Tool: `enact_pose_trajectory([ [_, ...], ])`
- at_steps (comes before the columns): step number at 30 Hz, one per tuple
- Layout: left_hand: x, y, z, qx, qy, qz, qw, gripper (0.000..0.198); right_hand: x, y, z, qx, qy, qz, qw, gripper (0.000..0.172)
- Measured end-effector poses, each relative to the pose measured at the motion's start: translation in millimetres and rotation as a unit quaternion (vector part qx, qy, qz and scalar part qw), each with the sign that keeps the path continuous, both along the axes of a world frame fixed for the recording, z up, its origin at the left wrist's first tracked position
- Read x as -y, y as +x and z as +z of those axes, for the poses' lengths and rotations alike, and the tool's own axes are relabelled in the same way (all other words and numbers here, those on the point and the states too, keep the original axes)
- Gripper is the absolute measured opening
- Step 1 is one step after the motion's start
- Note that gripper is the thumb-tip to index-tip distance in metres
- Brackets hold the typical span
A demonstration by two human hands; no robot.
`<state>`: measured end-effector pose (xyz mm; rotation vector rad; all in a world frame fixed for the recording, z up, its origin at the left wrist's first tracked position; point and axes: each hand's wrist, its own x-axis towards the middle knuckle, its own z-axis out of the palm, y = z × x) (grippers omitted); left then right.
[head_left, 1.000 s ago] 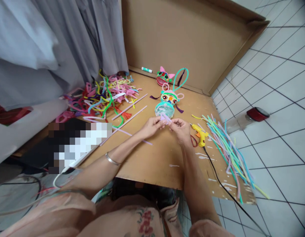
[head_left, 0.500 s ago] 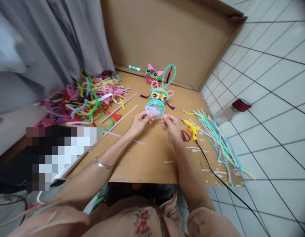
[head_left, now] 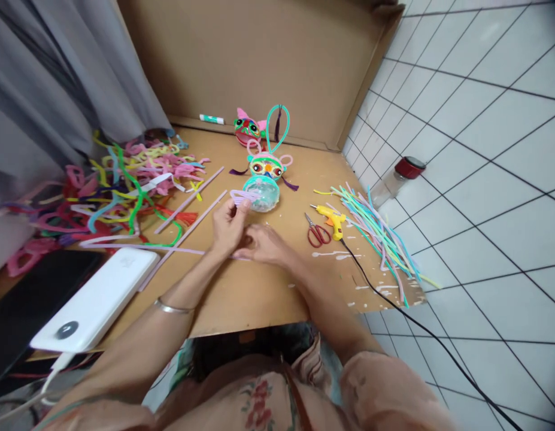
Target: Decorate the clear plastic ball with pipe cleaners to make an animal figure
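My left hand pinches a bent lilac pipe cleaner loop, held up just left of a clear teal-rimmed dome. My right hand lies low on the cardboard table, fingers curled down at a long lilac pipe cleaner that lies flat across the board. Behind the dome stands an owl-faced pipe cleaner figure, and a pink-eared one further back.
A tangled heap of coloured pipe cleaners fills the left. Red scissors, a yellow glue gun with black cord and a bundle of straight pastel pipe cleaners lie right. A white power bank sits front left. A red-lidded jar stands on the tiled floor.
My right hand let go of the loop and dropped to the table at the long lilac pipe cleaner. My left hand keeps the loop. The view swung right and down.
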<state>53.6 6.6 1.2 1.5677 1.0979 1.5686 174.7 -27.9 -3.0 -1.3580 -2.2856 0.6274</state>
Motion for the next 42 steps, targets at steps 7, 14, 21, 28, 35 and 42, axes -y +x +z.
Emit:
enact_pose_trajectory([
  [7,-4.6,-4.4,-8.4,-0.039,0.049,0.027,0.998,0.031,12.9,-22.4,-5.2,0.163,0.033,-0.026,0.986,0.026],
  [14,-0.3,-0.7,-8.0,-0.080,0.068,-0.011,0.994,0.029,10.8,-16.5,-9.3,0.151,0.014,-0.124,0.981,0.030],
  [21,-4.4,2.2,-15.8,-0.100,0.075,-0.011,0.992,0.032,6.3,-8.4,-26.4,0.028,0.084,-0.203,0.975,0.030],
  [28,-9.0,4.3,-22.5,-0.099,0.132,-0.013,0.986,0.034,2.9,-3.7,-40.7,-0.016,0.141,-0.203,0.969,0.033],
  [35,-9.8,5.2,-24.2,-0.084,0.127,0.007,0.988,0.037,5.0,-2.3,-39.1,0.049,0.148,-0.127,0.980,0.033],
  [42,-10.9,8.4,-24.1,-0.061,0.108,0.000,0.992,0.036,-3.5,5.6,-40.6,-0.005,0.179,-0.091,0.980,0.038],
])
